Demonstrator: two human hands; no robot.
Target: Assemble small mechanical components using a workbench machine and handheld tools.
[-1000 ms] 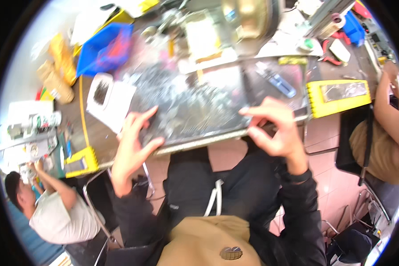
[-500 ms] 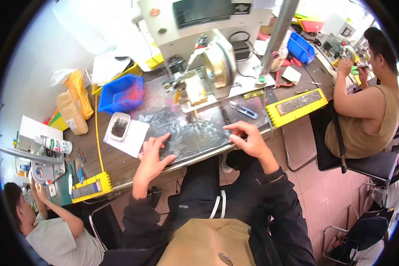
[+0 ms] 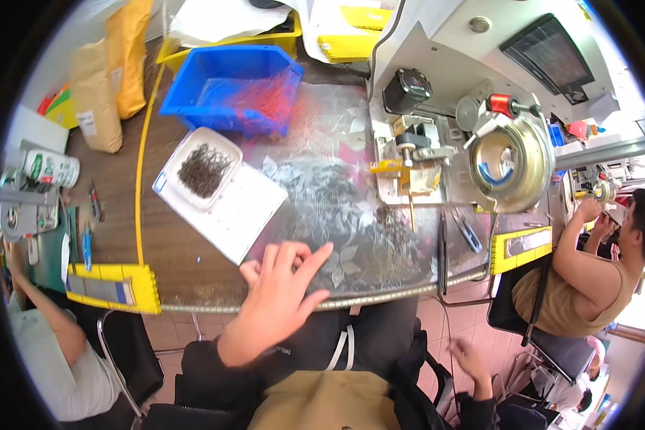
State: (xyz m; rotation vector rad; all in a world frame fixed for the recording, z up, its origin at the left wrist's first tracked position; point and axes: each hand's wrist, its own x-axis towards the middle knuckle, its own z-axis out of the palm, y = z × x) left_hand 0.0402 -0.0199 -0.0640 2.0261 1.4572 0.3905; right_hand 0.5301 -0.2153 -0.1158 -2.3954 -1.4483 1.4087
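Observation:
My left hand (image 3: 276, 294) rests at the front edge of the dark, scuffed table mat (image 3: 315, 172), fingers spread and holding nothing. Just beyond it lies a white sheet of paper (image 3: 244, 215). On that sheet stands a white dish (image 3: 229, 147) with a heap of thin dark curled pieces (image 3: 204, 170). My right hand (image 3: 471, 362) hangs off the table at the lower right, over the floor, loosely bent with nothing visible in it. Small loose dark pieces (image 3: 394, 226) lie scattered on the mat below the bench machine (image 3: 416, 161).
A blue bin (image 3: 226, 79) holds fine red strands. A metal reel (image 3: 512, 161) sits beside the machine, with a utility knife (image 3: 467, 231) in front. Yellow-framed trays (image 3: 115, 289) lie along the edges. Co-workers sit left and right (image 3: 602, 265); a brown paper package (image 3: 93, 97) stands at left.
My right hand has left the tabletop and dropped to the right, below the table edge. My left hand stays at the front edge with its fingers spread. The view has shifted and tilted.

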